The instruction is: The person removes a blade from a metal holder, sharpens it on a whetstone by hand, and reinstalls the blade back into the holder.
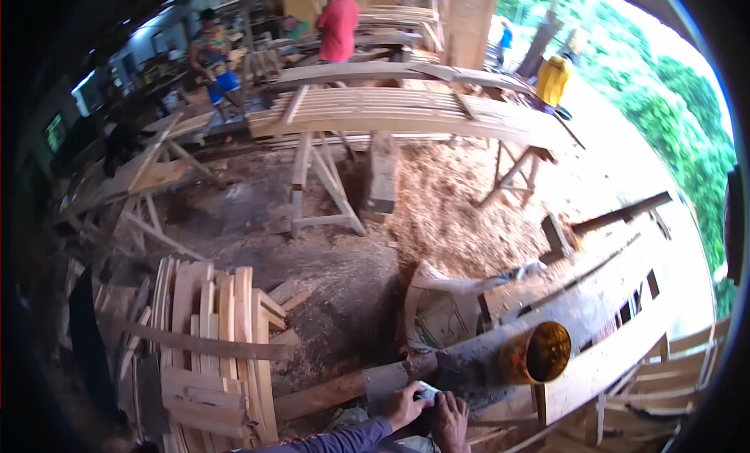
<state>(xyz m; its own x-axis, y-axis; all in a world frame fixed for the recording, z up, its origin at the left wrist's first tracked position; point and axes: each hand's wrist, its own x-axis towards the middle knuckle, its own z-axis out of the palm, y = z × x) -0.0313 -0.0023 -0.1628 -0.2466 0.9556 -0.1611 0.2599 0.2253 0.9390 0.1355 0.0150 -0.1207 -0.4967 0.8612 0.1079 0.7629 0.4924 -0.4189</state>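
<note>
Low in the view, my left hand (404, 407) comes in from a dark sleeve, its thumb and fingers closed on a small whitish object (426, 390). Right beside it is my right hand (451, 422), fingers curled, with the fingertips at the object's right end. What the object is, I cannot tell. Both hands are over the near side of a wooden bench (461, 367). On that bench, just to the right, stands a yellow can (516, 358) with a dark, stained inside.
Stacked boards (205, 320) stand at the left. A whitish sack (426, 285) lies behind the bench, before wood shavings (437, 195). Trestles carry long planks (391, 113) farther back. A person in a red shirt (338, 27) and another in blue shorts (225, 80) are there.
</note>
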